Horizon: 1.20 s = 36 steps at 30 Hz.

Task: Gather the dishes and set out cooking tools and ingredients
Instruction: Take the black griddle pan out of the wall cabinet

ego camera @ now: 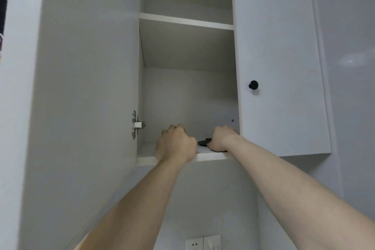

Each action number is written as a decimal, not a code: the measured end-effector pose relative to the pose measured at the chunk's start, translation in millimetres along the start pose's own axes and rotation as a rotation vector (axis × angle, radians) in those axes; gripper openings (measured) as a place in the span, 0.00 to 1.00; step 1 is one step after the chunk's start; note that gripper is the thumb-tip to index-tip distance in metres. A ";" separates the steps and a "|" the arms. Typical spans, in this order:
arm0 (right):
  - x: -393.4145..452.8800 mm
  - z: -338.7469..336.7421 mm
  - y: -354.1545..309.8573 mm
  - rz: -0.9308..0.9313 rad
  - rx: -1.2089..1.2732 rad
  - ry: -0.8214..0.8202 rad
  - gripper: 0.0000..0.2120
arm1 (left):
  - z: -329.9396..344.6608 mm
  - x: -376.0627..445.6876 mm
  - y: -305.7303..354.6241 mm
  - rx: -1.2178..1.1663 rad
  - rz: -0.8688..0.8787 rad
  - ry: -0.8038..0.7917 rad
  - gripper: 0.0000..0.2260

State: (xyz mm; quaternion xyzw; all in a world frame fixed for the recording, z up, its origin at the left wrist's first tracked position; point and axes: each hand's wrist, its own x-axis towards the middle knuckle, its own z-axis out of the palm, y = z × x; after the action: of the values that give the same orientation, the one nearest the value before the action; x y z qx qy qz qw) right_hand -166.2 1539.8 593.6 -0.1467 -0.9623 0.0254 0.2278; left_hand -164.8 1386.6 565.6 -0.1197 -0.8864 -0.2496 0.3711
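Both my arms reach up into an open white wall cabinet (188,95). My left hand (175,144) lies on the bottom shelf (146,154) with its fingers curled away from me; whatever they touch is hidden behind the hand. My right hand (221,138) is on the same shelf at the right, gripping a flat black object (204,142) of which only a dark edge shows. I cannot tell what that object is.
The left cabinet door (87,87) stands swung open with its hinge (135,125) showing. The right door (282,67) is closed and has a black knob (253,85). An upper shelf (186,21) shows nothing on it. A wall socket (203,242) sits below.
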 end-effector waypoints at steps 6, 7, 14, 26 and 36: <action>-10.2 -8.2 0.3 -0.073 0.011 -0.029 0.19 | -2.0 -1.7 -0.8 -0.065 -0.006 0.010 0.18; -12.6 -10.0 -0.1 -0.090 0.009 -0.038 0.19 | -1.9 -1.5 -1.7 -0.083 -0.006 0.012 0.18; -27.9 -18.7 6.0 -0.202 0.073 -0.005 0.11 | -5.1 -4.0 -3.5 -0.186 -0.014 0.061 0.17; -30.5 -16.0 -0.9 -0.122 0.082 -0.065 0.16 | -2.7 -6.4 -2.5 -0.263 -0.024 0.175 0.16; -28.4 -10.8 -7.6 0.014 0.071 -0.238 0.27 | -1.5 -5.9 -1.9 -0.259 -0.037 0.182 0.14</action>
State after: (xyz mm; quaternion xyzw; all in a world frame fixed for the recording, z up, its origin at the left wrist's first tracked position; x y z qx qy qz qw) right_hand -139.2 1524.0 591.9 -0.1413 -0.9799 0.0784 0.1170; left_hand -160.5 1384.0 561.6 -0.1270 -0.8117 -0.3782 0.4266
